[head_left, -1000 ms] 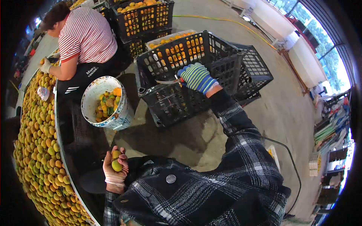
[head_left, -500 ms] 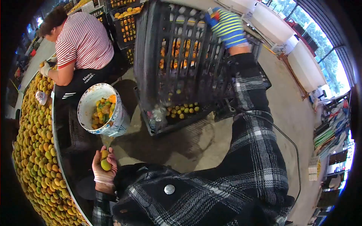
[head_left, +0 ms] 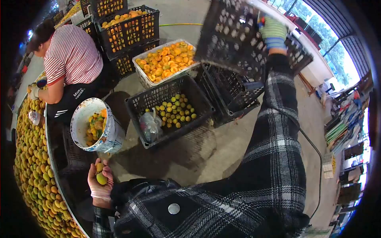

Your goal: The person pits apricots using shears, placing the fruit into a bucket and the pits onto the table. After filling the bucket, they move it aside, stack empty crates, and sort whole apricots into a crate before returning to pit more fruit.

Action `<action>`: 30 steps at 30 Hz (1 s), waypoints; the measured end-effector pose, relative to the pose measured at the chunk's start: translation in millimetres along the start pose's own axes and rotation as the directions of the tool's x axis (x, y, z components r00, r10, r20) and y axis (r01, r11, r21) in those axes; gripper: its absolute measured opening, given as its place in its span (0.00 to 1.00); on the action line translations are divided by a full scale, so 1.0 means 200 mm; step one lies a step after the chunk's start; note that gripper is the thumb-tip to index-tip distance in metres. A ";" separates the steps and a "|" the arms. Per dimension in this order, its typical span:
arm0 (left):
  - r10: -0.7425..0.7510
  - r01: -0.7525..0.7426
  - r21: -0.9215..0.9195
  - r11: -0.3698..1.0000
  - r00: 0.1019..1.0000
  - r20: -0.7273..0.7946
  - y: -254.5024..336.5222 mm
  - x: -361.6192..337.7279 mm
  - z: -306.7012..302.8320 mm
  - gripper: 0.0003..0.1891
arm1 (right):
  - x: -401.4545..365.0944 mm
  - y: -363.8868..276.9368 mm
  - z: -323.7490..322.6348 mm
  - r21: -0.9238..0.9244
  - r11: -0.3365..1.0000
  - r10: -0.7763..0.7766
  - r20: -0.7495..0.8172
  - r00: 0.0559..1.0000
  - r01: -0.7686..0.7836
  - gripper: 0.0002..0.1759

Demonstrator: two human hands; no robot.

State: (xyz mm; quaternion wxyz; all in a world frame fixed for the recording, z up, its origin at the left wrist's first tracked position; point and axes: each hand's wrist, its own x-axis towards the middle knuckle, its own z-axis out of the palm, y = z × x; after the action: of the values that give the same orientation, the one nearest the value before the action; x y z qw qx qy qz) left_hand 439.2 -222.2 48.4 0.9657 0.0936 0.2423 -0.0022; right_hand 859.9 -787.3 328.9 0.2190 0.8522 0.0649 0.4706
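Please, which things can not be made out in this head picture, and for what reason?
All in the head view:
- Red object at the right hand: blurred, too small to name.
- Exact number of fruits in the left hand: fingers cover part.
- Floor under the plastic bag: bag hides it.
- Bottom of the white bucket: fruit pieces cover it.
- Whole fruit heap: cut off by the picture border.

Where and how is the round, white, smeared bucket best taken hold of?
Probably by the rim edge nearest the wearer, coming from above on that side: the white bucket has a round, open mouth, and the yellow-orange fruit inside lies below its rim. The left hand, nearest it, holds two rounded yellow-green fruits.
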 end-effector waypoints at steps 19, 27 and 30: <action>0.018 -0.020 -0.019 1.000 0.995 -0.096 -0.04 -0.01 -0.08 0.17 | -0.30 -0.02 0.28 -0.096 0.983 0.181 0.342 0.922 -0.157 0.29; 0.004 -0.003 0.008 1.000 0.994 -0.109 -0.08 0.03 -0.07 0.16 | -0.24 -0.07 0.41 0.093 0.993 0.053 0.252 0.966 -0.079 0.28; 0.012 -0.010 0.019 1.000 0.994 -0.112 -0.07 0.00 -0.06 0.17 | -0.22 -0.13 0.34 0.193 0.977 0.047 0.210 0.977 -0.088 0.22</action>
State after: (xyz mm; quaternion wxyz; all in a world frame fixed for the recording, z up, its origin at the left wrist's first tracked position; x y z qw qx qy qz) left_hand 433.3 -233.8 35.5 0.9497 0.1038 0.2955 0.0060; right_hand 894.2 -799.3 252.1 0.1208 0.9155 0.0601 0.3790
